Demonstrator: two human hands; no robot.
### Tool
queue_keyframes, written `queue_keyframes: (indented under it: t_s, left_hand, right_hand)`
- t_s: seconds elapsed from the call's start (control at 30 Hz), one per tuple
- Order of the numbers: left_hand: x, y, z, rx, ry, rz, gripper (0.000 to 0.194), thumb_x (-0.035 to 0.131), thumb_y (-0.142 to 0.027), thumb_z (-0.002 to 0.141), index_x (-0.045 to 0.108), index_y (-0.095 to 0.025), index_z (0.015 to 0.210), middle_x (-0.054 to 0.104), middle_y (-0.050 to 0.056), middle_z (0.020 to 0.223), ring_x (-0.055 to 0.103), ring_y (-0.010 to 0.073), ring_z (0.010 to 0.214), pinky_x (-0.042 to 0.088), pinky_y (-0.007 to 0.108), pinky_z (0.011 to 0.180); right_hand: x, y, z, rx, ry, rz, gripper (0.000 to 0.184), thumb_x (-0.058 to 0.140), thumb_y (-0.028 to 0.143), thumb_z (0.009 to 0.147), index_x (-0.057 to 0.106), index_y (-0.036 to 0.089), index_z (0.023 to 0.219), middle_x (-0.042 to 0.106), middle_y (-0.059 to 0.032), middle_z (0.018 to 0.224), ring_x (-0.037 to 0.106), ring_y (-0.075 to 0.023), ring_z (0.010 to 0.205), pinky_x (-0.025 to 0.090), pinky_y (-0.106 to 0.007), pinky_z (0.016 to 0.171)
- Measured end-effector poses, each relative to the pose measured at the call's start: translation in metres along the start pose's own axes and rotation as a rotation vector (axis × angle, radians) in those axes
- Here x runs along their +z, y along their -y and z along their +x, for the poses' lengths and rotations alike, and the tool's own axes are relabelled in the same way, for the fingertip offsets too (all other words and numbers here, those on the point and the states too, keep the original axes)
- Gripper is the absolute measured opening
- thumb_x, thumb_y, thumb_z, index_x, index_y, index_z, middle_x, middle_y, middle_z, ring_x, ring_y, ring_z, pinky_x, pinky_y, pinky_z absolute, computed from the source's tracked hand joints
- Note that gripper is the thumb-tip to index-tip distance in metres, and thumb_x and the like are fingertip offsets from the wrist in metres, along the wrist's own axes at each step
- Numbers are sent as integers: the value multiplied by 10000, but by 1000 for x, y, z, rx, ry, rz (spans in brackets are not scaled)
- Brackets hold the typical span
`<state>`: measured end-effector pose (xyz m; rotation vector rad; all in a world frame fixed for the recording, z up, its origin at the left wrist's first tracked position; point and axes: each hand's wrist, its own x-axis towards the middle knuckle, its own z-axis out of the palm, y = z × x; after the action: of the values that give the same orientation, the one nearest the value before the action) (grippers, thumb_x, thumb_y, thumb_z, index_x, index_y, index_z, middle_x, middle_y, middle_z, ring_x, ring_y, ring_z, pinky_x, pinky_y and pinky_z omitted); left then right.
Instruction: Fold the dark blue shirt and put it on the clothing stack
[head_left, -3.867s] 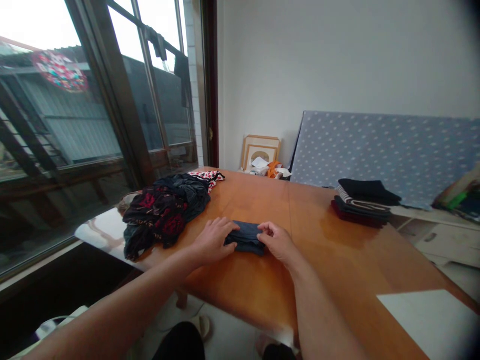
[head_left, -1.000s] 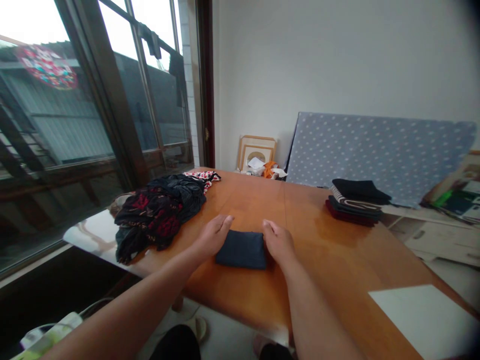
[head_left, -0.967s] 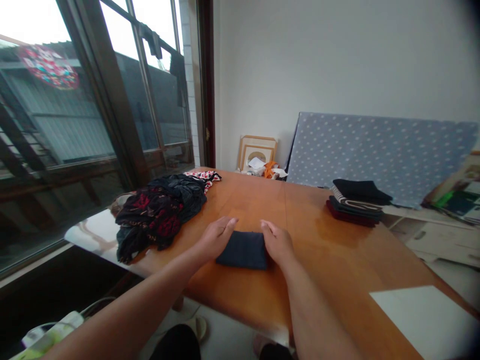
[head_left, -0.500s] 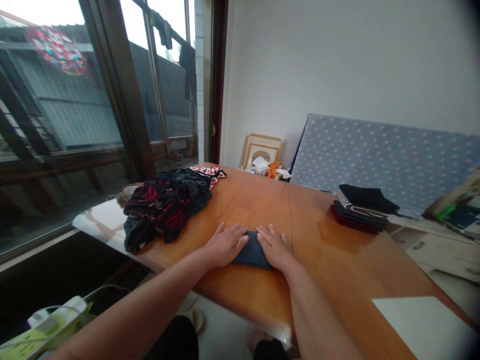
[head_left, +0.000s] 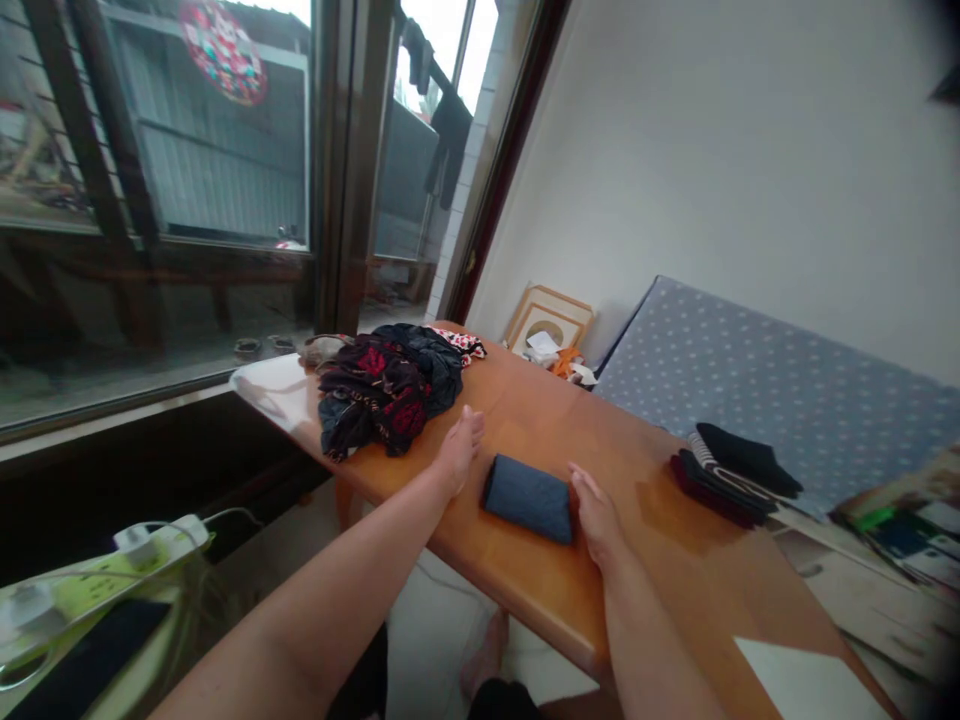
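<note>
The folded blue cloth (head_left: pixel 529 498) lies flat on the wooden table (head_left: pixel 645 590). The person's left hand (head_left: pixel 460 452) is empty and open, apart from it at ten o'clock. The right hand (head_left: pixel 597 512), also open and holding nothing, is just beside its edge at three o'clock; contact is unclear. From the cloth, a rumpled clothes heap (head_left: pixel 390 388) sits at ten o'clock, a folded stack (head_left: pixel 735 474) at three.

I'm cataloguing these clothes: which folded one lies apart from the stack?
The blue cloth, between the left hand and right hand; the other folded clothes are stacked together.
</note>
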<state>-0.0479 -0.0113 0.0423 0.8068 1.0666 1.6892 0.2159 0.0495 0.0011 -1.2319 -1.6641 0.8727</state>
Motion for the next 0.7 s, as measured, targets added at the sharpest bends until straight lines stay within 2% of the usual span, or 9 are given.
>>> queue_keyframes:
  t_s: [0.1, 0.23, 0.37, 0.57, 0.7]
  left_hand:
    - [-1, -1, 0, -15, 2, -60, 748, 287, -707, 941, 547, -146, 1362, 499, 199, 1478, 507, 274, 1345, 389, 417, 1113]
    - [0, -1, 0, -38, 2, -103, 701, 267, -694, 950, 580, -160, 1278, 545, 198, 1422, 546, 268, 1292, 427, 396, 1061]
    - [3, -2, 0, -33, -44, -82, 548, 357, -655, 946, 598, -183, 1085, 652, 155, 1172, 627, 235, 1077, 489, 359, 908]
    - [8, 0, -5, -36, -51, -36, 217, 478, -387, 936, 544, -189, 876, 573, 24, 808, 568, 123, 724, 458, 235, 667]
    - [0, 3, -17, -64, -94, 37, 91, 456, -236, 903, 508, -193, 842, 508, -9, 712, 520, 108, 641, 423, 214, 594]
  right_hand:
    - [-1, -1, 0, 20, -34, -14, 638, 467, 627, 886, 643, 176, 1302, 597, -103, 1387, 504, -238, 1340, 350, -389, 1147]
    - [-1, 2, 1, 46, -16, -38, 611, 496, 613, 863, 667, 188, 1267, 629, -102, 1346, 541, -253, 1302, 375, -401, 1131]
    - [-4, 4, 6, 78, 22, -55, 602, 554, 598, 826, 682, 183, 1243, 642, -114, 1326, 553, -266, 1288, 372, -423, 1132]
    - [-12, 7, 11, 70, 23, -276, 636, 537, 603, 832, 683, 143, 1245, 647, -149, 1307, 553, -294, 1286, 352, -449, 1144]
    - [-6, 21, 4, -85, 22, -456, 684, 427, 614, 900, 633, 119, 1325, 584, -163, 1386, 483, -285, 1359, 301, -438, 1179]
